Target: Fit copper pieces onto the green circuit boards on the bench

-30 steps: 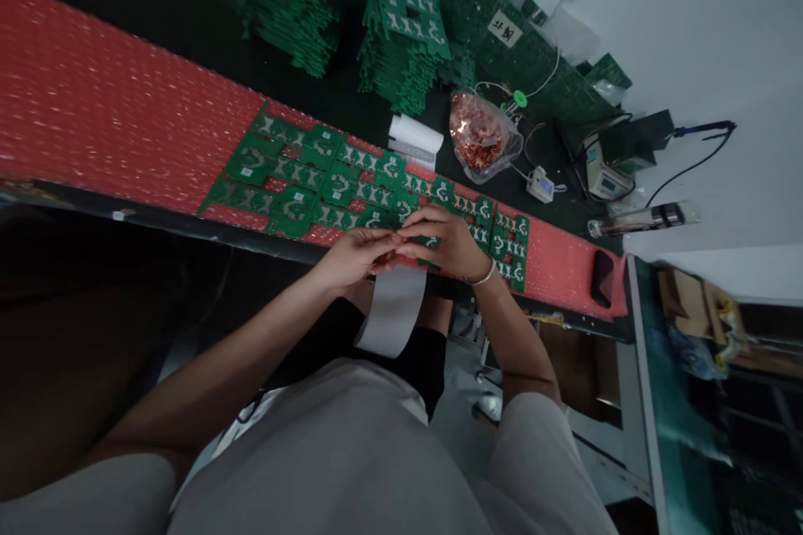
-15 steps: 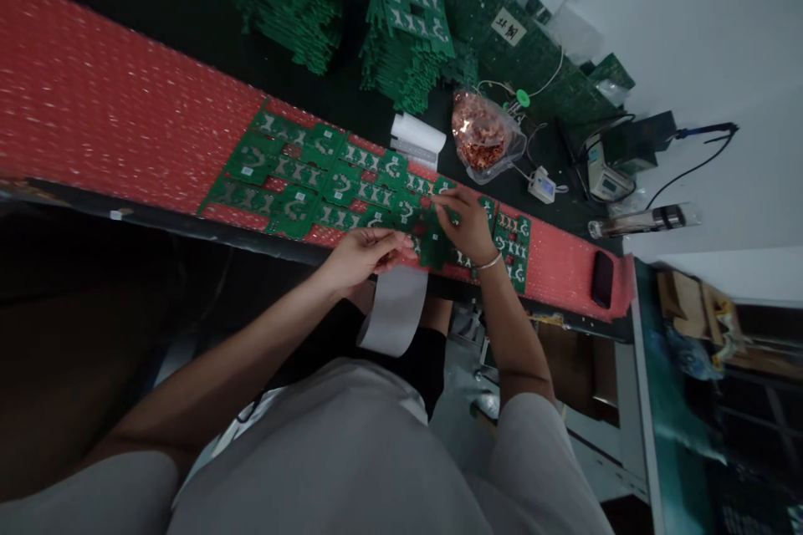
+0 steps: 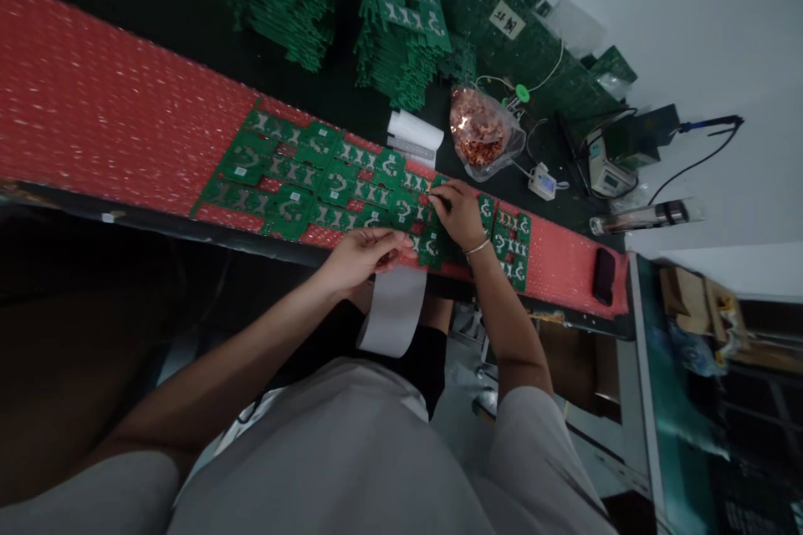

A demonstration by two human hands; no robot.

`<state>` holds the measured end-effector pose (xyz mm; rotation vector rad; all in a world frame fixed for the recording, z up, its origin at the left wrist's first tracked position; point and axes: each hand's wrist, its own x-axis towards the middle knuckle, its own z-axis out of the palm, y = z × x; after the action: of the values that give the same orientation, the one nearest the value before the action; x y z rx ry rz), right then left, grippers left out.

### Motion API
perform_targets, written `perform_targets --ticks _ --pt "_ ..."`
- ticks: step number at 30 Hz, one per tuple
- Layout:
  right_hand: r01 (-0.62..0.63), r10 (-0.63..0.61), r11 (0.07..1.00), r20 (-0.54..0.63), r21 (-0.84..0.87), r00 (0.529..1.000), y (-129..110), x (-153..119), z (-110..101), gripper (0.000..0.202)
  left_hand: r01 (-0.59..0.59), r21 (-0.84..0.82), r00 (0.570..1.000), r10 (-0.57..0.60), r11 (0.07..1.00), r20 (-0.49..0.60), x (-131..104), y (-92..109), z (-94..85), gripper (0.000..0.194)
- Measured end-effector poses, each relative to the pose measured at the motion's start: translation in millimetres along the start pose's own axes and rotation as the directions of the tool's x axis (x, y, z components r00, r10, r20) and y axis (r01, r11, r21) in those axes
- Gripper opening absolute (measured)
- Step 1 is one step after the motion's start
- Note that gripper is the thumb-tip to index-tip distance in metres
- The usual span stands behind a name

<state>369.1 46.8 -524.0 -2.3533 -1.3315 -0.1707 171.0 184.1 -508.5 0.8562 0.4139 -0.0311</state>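
Note:
Green circuit boards [image 3: 339, 185] lie in a row on red bubble wrap [image 3: 113, 92] along the bench. My right hand [image 3: 462, 219] is over the boards, thumb and forefinger pinched close to the surface; anything between them is too small to make out. My left hand [image 3: 364, 257] hovers by the bench's front edge with its fingers drawn together, and what they hold, if anything, is hidden. Below it a white paper strip [image 3: 395, 313] hangs over the edge toward my lap. The boards under my right hand are partly covered.
Behind the row stand stacks of green boards [image 3: 401, 58], a white roll [image 3: 415, 130] and a clear bag of copper-coloured pieces [image 3: 482, 129]. A small white device with a screen [image 3: 541, 182] sits to the right. A dark phone-like object [image 3: 603, 276] lies on the right end.
My right hand has shifted slightly left, and its pinched fingertips are now lower at the boards. My left hand has stayed almost still. The view has moved a little.

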Motion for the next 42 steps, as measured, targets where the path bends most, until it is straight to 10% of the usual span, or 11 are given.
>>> perform_targets --ticks 14,20,25,29,34,42 --pt "0.049 -0.05 0.999 0.031 0.009 0.998 -9 -2 -3 0.011 -0.04 0.001 0.999 0.04 0.999 -0.002 0 3 -0.7 0.033" --pt "-0.031 0.01 0.968 0.087 0.248 0.996 -26 -14 -35 0.032 -0.064 0.0 0.998 0.064 0.998 -0.022 -2 5 -4.1 0.034" --pt "-0.019 -0.346 0.808 0.501 0.588 0.793 -42 -18 -67 0.042 -0.137 -0.033 0.989 0.135 0.99 -0.058 -3 12 -7.5 0.033" --pt "0.053 -0.085 0.986 0.201 0.16 0.976 -32 -10 -45 0.029 -0.161 -0.039 0.986 0.159 0.986 -0.06 -2 16 -6.3 0.031" --pt "0.069 -0.019 0.97 0.214 -0.231 0.977 -22 -7 -12 0.042 -0.156 -0.045 0.986 0.153 0.987 -0.063 -3 14 -6.3 0.031" --pt "0.2 -0.223 0.958 0.097 0.205 0.97 -73 -15 -37 0.029 -0.114 0.033 0.993 0.113 0.993 0.013 -2 12 -10.1 0.037"
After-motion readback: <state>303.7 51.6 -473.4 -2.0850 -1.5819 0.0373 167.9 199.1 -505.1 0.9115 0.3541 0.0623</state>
